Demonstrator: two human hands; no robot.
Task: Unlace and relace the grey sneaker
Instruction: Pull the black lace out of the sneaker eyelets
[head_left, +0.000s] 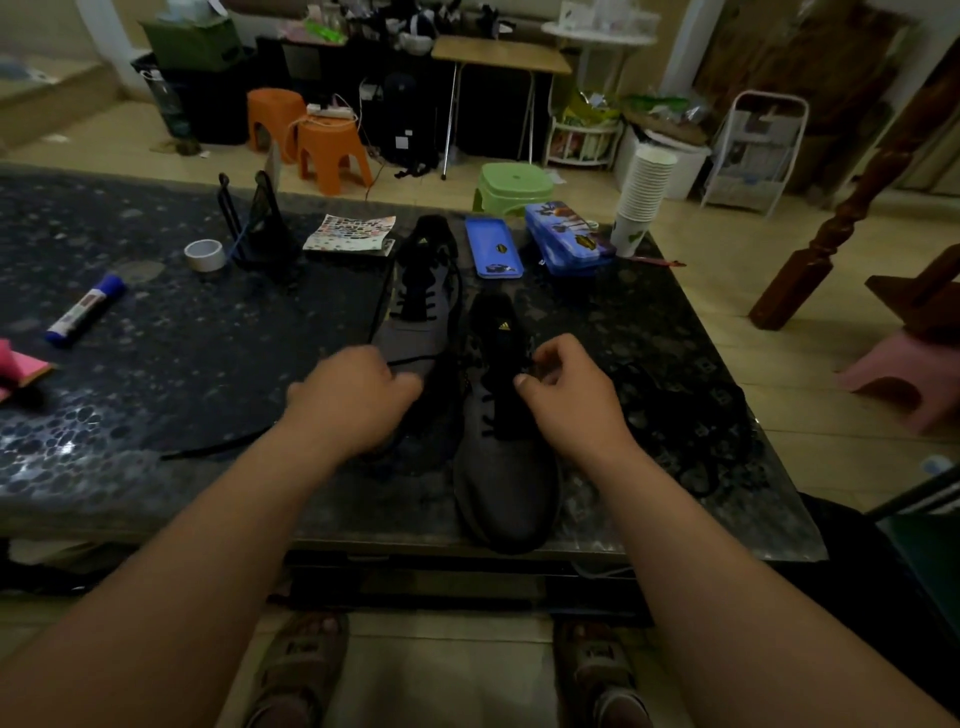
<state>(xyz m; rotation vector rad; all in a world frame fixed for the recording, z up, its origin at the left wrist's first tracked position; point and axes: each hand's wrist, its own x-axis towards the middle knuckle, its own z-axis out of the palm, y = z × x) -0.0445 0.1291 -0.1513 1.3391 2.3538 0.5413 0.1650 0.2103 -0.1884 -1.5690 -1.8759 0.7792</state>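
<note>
Two grey sneakers with black laces lie on the dark speckled table (156, 374). The near sneaker (506, 483) points its toe at me; its black tongue carries a gold logo. My right hand (566, 395) hovers over its upper eyelets, fingers curled and pinching the lace there. My left hand (353, 400) sits left of it, gripping a black lace (218, 448) that trails left across the table. The far sneaker (415, 301) lies behind my left hand, with a lace running along its side.
On the table are a tape roll (205, 254), a black wire stand (260, 228), a blue-capped marker (85, 310), a printed leaflet (350, 234), a blue tin lid (492, 248), a blue pencil tin (569, 237) and stacked paper cups (644, 192). Stools stand beyond.
</note>
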